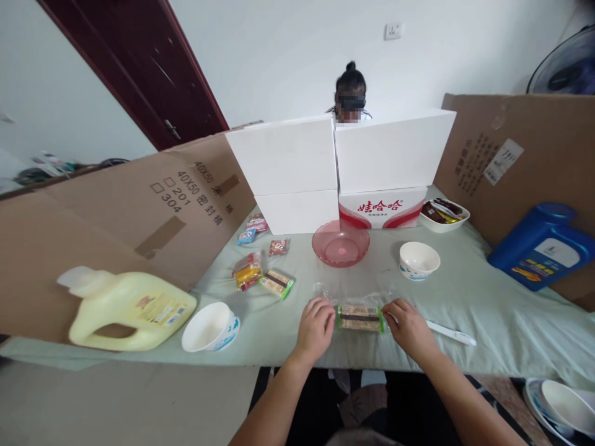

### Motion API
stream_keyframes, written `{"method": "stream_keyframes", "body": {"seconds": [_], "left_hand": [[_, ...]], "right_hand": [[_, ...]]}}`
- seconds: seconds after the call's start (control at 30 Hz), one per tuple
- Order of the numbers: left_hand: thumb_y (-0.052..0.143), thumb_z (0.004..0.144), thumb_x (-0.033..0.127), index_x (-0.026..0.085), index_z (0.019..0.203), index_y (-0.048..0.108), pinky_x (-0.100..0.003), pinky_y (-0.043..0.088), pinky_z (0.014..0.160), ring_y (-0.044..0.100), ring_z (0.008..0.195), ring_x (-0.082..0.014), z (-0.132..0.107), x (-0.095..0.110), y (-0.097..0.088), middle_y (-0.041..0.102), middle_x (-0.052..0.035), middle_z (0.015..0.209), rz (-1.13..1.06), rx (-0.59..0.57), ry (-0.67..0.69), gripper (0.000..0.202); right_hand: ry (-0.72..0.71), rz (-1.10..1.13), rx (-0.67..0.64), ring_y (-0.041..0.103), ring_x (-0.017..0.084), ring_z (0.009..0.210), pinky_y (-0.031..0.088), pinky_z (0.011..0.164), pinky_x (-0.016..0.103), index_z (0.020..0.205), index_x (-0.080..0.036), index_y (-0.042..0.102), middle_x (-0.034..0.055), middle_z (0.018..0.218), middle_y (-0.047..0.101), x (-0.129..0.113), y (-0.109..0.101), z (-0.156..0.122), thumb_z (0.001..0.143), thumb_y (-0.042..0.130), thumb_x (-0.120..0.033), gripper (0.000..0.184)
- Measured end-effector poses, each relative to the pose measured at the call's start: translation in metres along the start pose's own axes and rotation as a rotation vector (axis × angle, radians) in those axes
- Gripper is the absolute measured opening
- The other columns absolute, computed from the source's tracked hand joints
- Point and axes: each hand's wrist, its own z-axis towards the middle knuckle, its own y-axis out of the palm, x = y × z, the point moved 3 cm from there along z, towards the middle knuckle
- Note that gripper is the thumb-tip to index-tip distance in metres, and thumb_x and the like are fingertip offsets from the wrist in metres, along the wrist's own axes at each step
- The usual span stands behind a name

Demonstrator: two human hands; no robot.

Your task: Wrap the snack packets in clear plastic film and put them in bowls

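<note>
A wrapped snack bar (360, 317) with green ends and a clear wrapper lies near the table's front edge. My left hand (315, 327) pinches its left end and my right hand (409, 327) pinches its right end, both with fingers curled. A white flat tool (450, 333) lies just right of my right hand. Beyond the bar stand a pink bowl (341, 243) and a white bowl (419, 260).
Several snack packets (260, 275) lie left of centre. A second white bowl (211, 327) and a yellow jug (130, 308) are at the left, a blue jug (542, 244) at the right. White boxes (339, 167) and cardboard walls ring the table; a person sits behind them.
</note>
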Motion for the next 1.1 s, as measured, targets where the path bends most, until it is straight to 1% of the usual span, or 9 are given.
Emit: {"method": "stream_keyframes", "body": {"seconds": [0.1, 0.27, 0.37, 0.47, 0.57, 0.7, 0.87, 1.0, 1.1], "left_hand": [[0.044, 0.089, 0.012, 0.020, 0.106, 0.059, -0.046, 0.042, 0.102, 0.050, 0.120, -0.0240, -0.010, 0.007, -0.001, 0.062, -0.0087, 0.116, -0.047, -0.092, 0.068, 0.024], [0.051, 0.086, 0.017, 0.022, 0.143, 0.032, -0.058, 0.025, 0.112, 0.029, 0.139, -0.0283, -0.010, 0.021, 0.004, 0.046, -0.0096, 0.141, 0.021, -0.346, 0.120, 0.061], [0.061, 0.083, 0.023, 0.025, 0.125, 0.056, -0.057, 0.020, 0.113, 0.048, 0.121, -0.0269, -0.010, 0.032, 0.006, 0.064, -0.0056, 0.112, 0.054, -0.475, 0.132, 0.042], [0.067, 0.081, 0.031, 0.023, 0.084, 0.070, -0.046, 0.037, 0.102, 0.058, 0.093, -0.0220, -0.018, 0.038, 0.005, 0.064, -0.0019, 0.081, 0.075, -0.635, 0.098, 0.009], [0.071, 0.077, 0.043, 0.022, 0.080, 0.070, -0.033, 0.047, 0.077, 0.060, 0.076, -0.0191, -0.028, 0.042, 0.002, 0.064, -0.0012, 0.077, 0.045, -0.788, 0.000, 0.021], [0.061, 0.086, 0.033, 0.023, 0.082, 0.068, -0.028, 0.048, 0.069, 0.061, 0.077, -0.0177, -0.023, 0.046, -0.001, 0.063, -0.0015, 0.083, -0.028, -0.676, -0.064, 0.013], [0.056, 0.085, 0.020, 0.020, 0.112, 0.060, -0.042, 0.045, 0.096, 0.055, 0.111, -0.0256, -0.016, 0.024, 0.018, 0.060, -0.0090, 0.115, 0.044, -0.374, -0.138, 0.027], [0.064, 0.082, 0.038, 0.016, 0.146, 0.027, -0.058, 0.025, 0.111, 0.022, 0.141, -0.0361, -0.033, -0.001, 0.035, 0.033, -0.0159, 0.151, 0.147, -0.423, -0.161, 0.077], [0.060, 0.083, 0.050, 0.017, 0.151, 0.016, -0.060, 0.018, 0.113, 0.008, 0.145, -0.0363, -0.044, -0.009, 0.039, 0.019, -0.0147, 0.157, 0.187, -0.474, -0.152, 0.087]], "right_hand": [[-0.208, 0.073, -0.006, 0.056, 0.023, 0.091, 0.043, 0.083, 0.037, 0.086, -0.020, 0.062, 0.0077, 0.085, 0.063, -0.016, -0.019, -0.010, 0.093, 0.042, -0.020, 0.022], [-0.344, 0.198, -0.348, 0.056, 0.020, 0.091, 0.042, 0.082, 0.034, 0.081, -0.021, 0.059, 0.0037, 0.084, 0.063, -0.039, -0.032, -0.029, 0.085, 0.049, -0.016, 0.012], [-0.220, 0.200, -0.468, 0.058, 0.018, 0.078, 0.041, 0.070, 0.029, 0.082, -0.021, 0.058, 0.0030, 0.081, 0.063, -0.035, -0.026, -0.035, 0.085, 0.052, -0.021, 0.007], [-0.112, 0.188, -0.474, 0.060, 0.017, 0.075, 0.041, 0.067, 0.027, 0.087, -0.021, 0.057, 0.0033, 0.083, 0.064, -0.023, -0.015, -0.036, 0.090, 0.044, -0.022, 0.013], [-0.037, 0.130, -0.364, 0.061, 0.018, 0.076, 0.043, 0.068, 0.029, 0.094, -0.021, 0.057, 0.0055, 0.089, 0.063, -0.013, -0.006, -0.030, 0.093, 0.036, -0.020, 0.021], [-0.092, 0.084, -0.158, 0.058, 0.023, 0.097, 0.045, 0.085, 0.035, 0.105, -0.020, 0.058, 0.0096, 0.103, 0.061, -0.017, 0.002, -0.010, 0.090, 0.044, -0.021, 0.021], [-0.166, 0.009, -0.242, 0.049, 0.027, 0.115, 0.039, 0.098, 0.042, 0.126, -0.020, 0.053, 0.0104, 0.123, 0.058, -0.026, 0.021, 0.014, 0.075, 0.060, -0.018, 0.051], [-0.171, 0.023, -0.283, 0.052, 0.027, 0.109, 0.040, 0.095, 0.040, 0.126, -0.020, 0.055, 0.0097, 0.117, 0.062, -0.009, 0.029, 0.022, 0.068, 0.060, -0.015, 0.059], [-0.132, 0.145, -0.203, 0.055, 0.026, 0.107, 0.042, 0.094, 0.040, 0.123, -0.016, 0.057, 0.0107, 0.113, 0.064, 0.013, 0.021, 0.030, 0.065, 0.059, -0.015, 0.058]]}}
